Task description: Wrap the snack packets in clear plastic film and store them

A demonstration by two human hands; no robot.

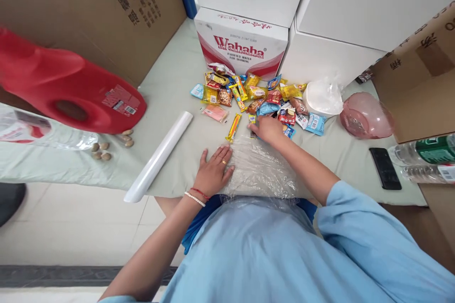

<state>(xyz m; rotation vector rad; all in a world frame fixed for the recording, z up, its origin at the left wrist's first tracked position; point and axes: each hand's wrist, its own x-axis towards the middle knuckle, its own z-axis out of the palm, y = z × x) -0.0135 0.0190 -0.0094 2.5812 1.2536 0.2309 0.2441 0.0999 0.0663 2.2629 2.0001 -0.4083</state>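
Note:
My left hand [215, 170] lies flat on the cloth, fingers stretched out, at the left edge of a clear plastic bag [263, 165]. A yellow and red stick-shaped snack [233, 128] lies just beyond its fingertips. Over the front of a pile of wrapped snacks [256, 92], my right hand [270, 129] has its fingers closed on a small yellow and dark snack packet [252, 120], partly hidden by the hand. The plastic bag spreads between my arms, crumpled, down to the table's near edge. A pink packet [215, 113] lies left of the stick snack.
A white roll [159, 156] lies left, near a red jug [74, 87] and several round brown nuts [103, 151]. A Wahaha carton [243, 47] stands behind the snacks. To the right are a white container [322, 98], pink bowl [366, 116], phone [385, 168] and plastic bottles [433, 151].

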